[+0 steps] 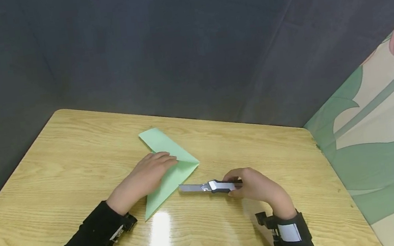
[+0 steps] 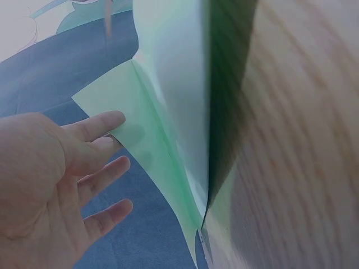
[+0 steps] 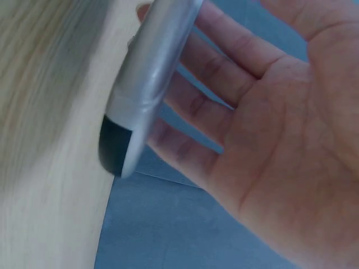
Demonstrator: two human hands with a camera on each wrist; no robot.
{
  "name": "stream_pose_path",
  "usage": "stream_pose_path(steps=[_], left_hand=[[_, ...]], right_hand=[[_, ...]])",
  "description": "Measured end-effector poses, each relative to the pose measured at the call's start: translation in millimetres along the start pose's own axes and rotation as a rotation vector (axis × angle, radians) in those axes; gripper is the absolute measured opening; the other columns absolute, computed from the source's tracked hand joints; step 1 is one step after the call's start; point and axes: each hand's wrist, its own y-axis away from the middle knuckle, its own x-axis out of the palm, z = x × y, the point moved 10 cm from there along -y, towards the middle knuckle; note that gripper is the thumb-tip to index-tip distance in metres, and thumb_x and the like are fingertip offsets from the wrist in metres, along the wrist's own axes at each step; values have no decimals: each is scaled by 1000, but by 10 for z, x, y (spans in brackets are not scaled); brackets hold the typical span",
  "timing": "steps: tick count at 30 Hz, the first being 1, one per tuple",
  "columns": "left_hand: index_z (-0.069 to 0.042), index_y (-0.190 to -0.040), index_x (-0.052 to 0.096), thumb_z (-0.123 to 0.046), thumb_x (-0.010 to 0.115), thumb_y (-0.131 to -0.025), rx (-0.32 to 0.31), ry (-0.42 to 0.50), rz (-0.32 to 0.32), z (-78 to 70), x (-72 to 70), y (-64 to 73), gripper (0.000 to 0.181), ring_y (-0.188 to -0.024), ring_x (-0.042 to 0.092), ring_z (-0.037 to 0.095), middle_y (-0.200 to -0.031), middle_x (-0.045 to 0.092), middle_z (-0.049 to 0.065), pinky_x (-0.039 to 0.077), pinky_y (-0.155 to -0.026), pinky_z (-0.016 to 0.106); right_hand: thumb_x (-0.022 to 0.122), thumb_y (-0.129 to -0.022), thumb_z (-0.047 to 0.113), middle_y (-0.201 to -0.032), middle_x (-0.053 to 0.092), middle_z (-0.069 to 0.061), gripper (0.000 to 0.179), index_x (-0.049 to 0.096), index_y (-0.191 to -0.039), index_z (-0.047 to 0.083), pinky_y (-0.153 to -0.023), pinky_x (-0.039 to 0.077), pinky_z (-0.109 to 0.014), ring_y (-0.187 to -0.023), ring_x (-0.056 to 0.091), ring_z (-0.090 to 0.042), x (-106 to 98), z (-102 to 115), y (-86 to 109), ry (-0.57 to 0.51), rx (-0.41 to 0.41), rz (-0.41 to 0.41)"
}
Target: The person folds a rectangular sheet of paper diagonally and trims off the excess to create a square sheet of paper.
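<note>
A folded light green sheet of paper (image 1: 170, 142) lies on the table, its pointed corner toward the right. My left hand (image 1: 149, 172) rests on it with fingers extended; in the left wrist view the fingertips of my hand (image 2: 61, 168) touch one flap of the paper (image 2: 151, 129), which stands partly raised. To the right, my right hand (image 1: 254, 183) grips a grey and black utility knife (image 1: 221, 185). Its blade is extended and points left, near the paper's lower edge. In the right wrist view, the knife handle (image 3: 148, 73) lies along the curled fingers.
A wooden table (image 1: 75, 154) with rounded corners bears everything. A dark cloth (image 1: 173, 52) hangs behind it, and a curtain with a flower print (image 1: 387, 136) stands along the right side. Light reflects off the tabletop in front of the paper.
</note>
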Motion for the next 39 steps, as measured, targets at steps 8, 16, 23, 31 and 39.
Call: stream_pose_path(steps=[8,16,23,31,39], left_hand=[[-16,-124,49,17,43,-75,-14,3,20,22,30,-4,59,-120,32,19,-127,44,-1,24,-98,41],[-16,-119,53,-8,55,-84,-38,30,48,14,70,19,36,-117,36,21,-124,47,0,25,-97,43],[-11,-111,54,-24,65,-78,-141,87,193,52,268,73,37,-101,48,20,-110,54,1,37,-84,36],[-17,-132,35,-31,71,-67,-167,115,259,26,353,102,76,-118,35,22,-131,38,5,29,-93,42],[-19,-130,41,-30,69,-69,-137,71,306,-37,358,122,69,-122,26,30,-135,29,11,26,-94,48]], right_hand=[[72,-70,20,-84,56,10,30,62,-98,17,-59,40,-25,-67,47,-9,136,19,-87,62,19,5],[70,-70,27,-77,55,10,30,61,-97,18,-57,39,-25,-62,46,-8,121,-66,-146,170,114,-73],[71,-70,22,-73,53,6,27,61,-94,15,-52,37,-25,-61,45,-10,44,-131,-154,204,159,-150],[71,-71,18,-76,49,3,26,62,-94,10,-53,38,-23,-63,44,-11,26,-151,-157,196,169,-181],[69,-71,17,-80,48,3,32,60,-100,6,-55,39,-23,-67,44,-11,50,-111,-166,212,152,-195]])
